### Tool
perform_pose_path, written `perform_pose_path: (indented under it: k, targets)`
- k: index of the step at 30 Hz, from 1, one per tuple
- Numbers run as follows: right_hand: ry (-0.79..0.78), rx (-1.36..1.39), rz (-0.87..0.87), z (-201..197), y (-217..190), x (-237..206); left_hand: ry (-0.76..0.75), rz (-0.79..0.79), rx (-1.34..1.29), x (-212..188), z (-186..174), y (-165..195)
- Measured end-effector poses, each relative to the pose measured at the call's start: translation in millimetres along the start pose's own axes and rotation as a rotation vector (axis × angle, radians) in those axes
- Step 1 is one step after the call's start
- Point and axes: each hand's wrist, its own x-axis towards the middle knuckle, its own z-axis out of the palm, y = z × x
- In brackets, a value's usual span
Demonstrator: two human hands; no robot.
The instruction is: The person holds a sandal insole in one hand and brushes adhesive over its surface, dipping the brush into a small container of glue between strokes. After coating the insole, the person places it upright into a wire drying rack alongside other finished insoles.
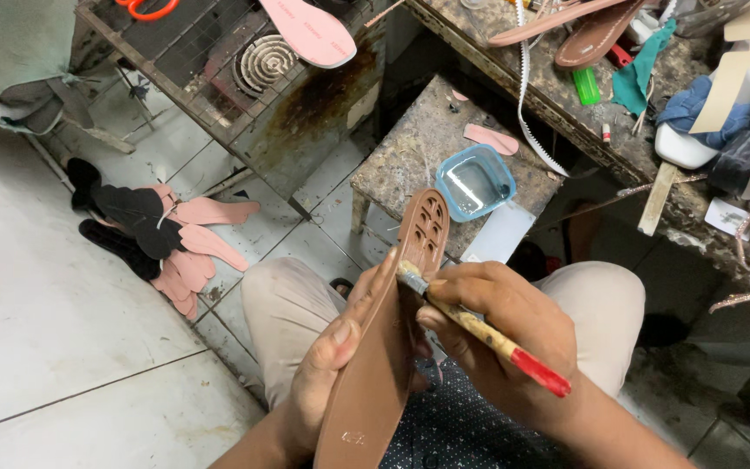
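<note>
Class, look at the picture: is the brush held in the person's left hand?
No, the right hand grips the brush, while the left hand holds the brown sole.

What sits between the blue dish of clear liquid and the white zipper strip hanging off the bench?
In the head view, a small pink insole cutout lies on the stained stool top, between the blue dish and the white zipper strip.
</note>
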Motion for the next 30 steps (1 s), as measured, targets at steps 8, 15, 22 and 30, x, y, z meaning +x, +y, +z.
perform_pose_path:
  k: [8,15,22,30]
  targets:
    - [-0.029,0.037,-0.059,3.0,-10.2,-4.4,-0.012,-0.033,-0.218,-0.2,-4.2,-2.9]
    - [0.071,-0.071,0.003,-2.9,-4.1,0.1,-0.011,-0.019,-0.043,-1.8,-1.4,1.8]
    - [0.067,-0.061,-0.047,3.2,-1.1,-1.2,0.01,-0.047,-0.025,-2.9,1.2,2.8]
    - [0.028,-0.029,-0.064,4.8,1.7,-3.5,-0.008,0.006,-0.052,-0.8,0.5,-0.5]
